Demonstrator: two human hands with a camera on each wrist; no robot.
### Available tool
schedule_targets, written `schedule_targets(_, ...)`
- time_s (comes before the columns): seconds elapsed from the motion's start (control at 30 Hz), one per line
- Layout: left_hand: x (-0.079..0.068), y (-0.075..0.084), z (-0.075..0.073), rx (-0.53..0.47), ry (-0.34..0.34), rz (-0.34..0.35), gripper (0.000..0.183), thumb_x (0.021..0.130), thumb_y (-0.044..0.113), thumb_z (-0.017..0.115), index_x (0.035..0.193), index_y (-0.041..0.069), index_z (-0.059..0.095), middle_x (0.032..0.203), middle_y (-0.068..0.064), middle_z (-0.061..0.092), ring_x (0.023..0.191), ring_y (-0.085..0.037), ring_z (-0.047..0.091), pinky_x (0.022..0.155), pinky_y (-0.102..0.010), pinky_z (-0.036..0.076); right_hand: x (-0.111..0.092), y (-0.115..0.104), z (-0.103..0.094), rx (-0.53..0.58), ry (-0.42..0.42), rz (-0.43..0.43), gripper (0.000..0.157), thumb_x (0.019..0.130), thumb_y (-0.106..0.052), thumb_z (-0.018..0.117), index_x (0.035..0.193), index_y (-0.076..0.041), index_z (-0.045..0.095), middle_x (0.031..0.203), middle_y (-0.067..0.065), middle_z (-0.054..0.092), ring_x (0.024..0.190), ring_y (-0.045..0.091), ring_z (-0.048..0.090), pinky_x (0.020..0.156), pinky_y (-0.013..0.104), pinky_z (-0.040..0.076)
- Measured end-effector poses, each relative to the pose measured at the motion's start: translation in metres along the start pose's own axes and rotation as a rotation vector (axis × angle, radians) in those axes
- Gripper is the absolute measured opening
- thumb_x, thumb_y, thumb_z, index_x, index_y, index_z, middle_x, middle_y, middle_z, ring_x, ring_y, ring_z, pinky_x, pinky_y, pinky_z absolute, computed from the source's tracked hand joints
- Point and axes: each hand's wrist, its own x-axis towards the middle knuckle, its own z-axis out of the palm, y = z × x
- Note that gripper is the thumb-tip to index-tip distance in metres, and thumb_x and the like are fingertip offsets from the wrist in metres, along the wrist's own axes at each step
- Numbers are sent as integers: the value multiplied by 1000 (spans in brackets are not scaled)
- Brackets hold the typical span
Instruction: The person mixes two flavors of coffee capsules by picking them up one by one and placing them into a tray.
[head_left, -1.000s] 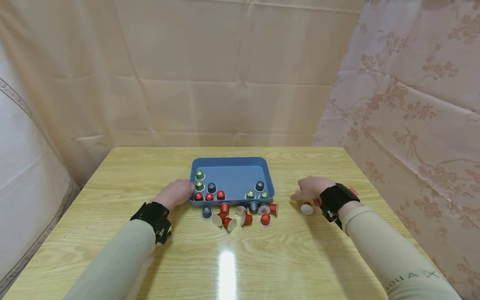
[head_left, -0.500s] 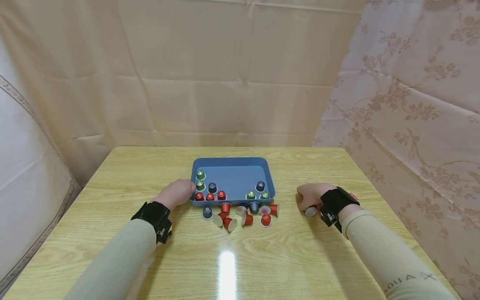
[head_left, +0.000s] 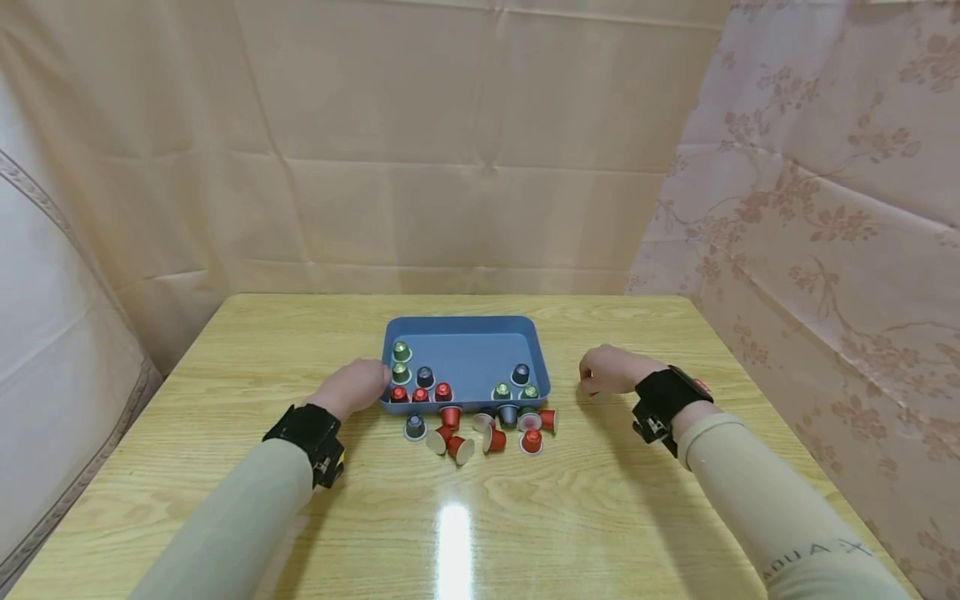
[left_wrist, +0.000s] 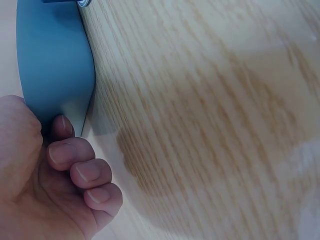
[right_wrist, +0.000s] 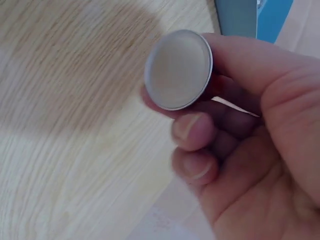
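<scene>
My left hand (head_left: pixel 357 387) grips the left wall of a blue tray (head_left: pixel 476 354); in the left wrist view its fingers (left_wrist: pixel 91 172) curl against the outside of the wall. To the right of the tray, my right hand (head_left: pixel 613 372) pinches a coffee capsule (right_wrist: pixel 179 70) between thumb and fingers. The capsule's pale flat lid faces the wrist camera, its rim silvery; a little red shows behind it. In the tray, green capsules (head_left: pixel 401 373), red capsules (head_left: pixel 420 394) and dark blue capsules (head_left: pixel 521 373) stand lid down at the left and right ends.
Several loose capsules, mostly red, lie before the tray's front wall; one red capsule (head_left: pixel 531 442) stands upright and a dark blue capsule (head_left: pixel 415 427) stands to the left. The wooden table (head_left: pixel 480 533) ends at a beige curtain behind, with a floral curtain at the right.
My right hand has closed round the capsule that lay on the table at the right, then lifted it and moved slightly left and away from me. My left hand stays at the tray.
</scene>
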Motion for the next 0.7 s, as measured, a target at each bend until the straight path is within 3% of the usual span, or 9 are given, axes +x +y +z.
schedule_targets(0.1,0,-1,0,9,0,8,26,105,12,41,97,0,63,78,-8,47,74,-24,49,72,-36,39,7,-3,-1,19,45,-1,14,98,-10,63,90,-2,71,76,1,66,68,11,58,69,32,50)
schedule_targets(0.43,1,-3,2,22,7,16,26,105,12,41,96,2,63,78,-7,47,75,-23,48,72,-36,39,27,-22,-6,68,322,-77,6,97,-5,65,97,-1,69,83,3,65,75,16,58,74,37,51)
schedule_targets(0.57,1,-1,1,7,1,4,26,105,12,40,96,2,63,79,-8,47,75,-24,49,73,-37,39,35,-31,-8,63,371,-113,9,99,-6,64,102,0,70,87,4,65,77,18,58,75,37,50)
schedule_targets(0.7,0,0,0,-27,-6,-18,27,105,13,40,96,3,62,80,-8,47,77,-24,49,75,-37,39,42,-38,-9,51,367,-133,8,99,-6,64,103,-1,69,91,6,65,80,19,58,76,37,51)
